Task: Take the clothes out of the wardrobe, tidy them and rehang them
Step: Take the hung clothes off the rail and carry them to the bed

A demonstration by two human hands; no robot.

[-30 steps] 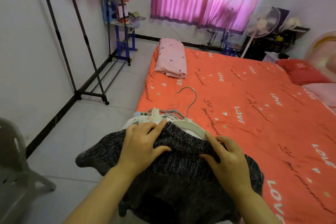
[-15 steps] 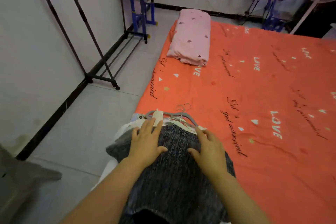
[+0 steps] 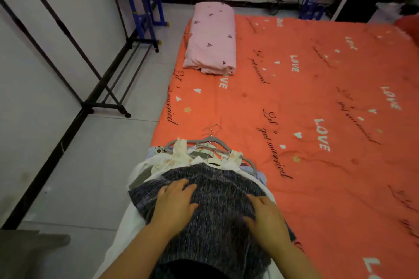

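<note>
Rack: black clothes rack (image 3: 99,90) stands far left along the wall, with a strip of floor (image 3: 90,165) between it and the bed.
Left hand: left hand (image 3: 175,205) lies palm down on the dark knit, fingers straight and slightly spread, gripping nothing. It reaches a little farther forward than the other hand, so it is nearer the far end of the cloth.
Task thing: dark knit garment (image 3: 217,186) tops a pile of clothes (image 3: 145,172) on the near left corner of the bed, directly under my hands.
Long axis: I read it as running straight away from me, one end toward my body and the other at the hangers.
Hangers: a bunch of hangers (image 3: 210,145) lies just beyond the knit's far edge, hooks pointing away from me. I cannot tell whether one sits inside the knit.
Right hand: right hand (image 3: 267,217) also rests flat on the knit, near its right edge, fingers relaxed, holding nothing.
Bed: bed (image 3: 317,97) with an orange sheet spreads out to the right. A pink folded bundle (image 3: 210,38) lies at its far left, well apart from the pile.
Next move, my judgement: the hooks lie ahead of both sets of fingertips, and the rack lies ahead and to the left. The left hand is therefore better placed to take a hook and carry across, with the right steadying the cloth.
</note>
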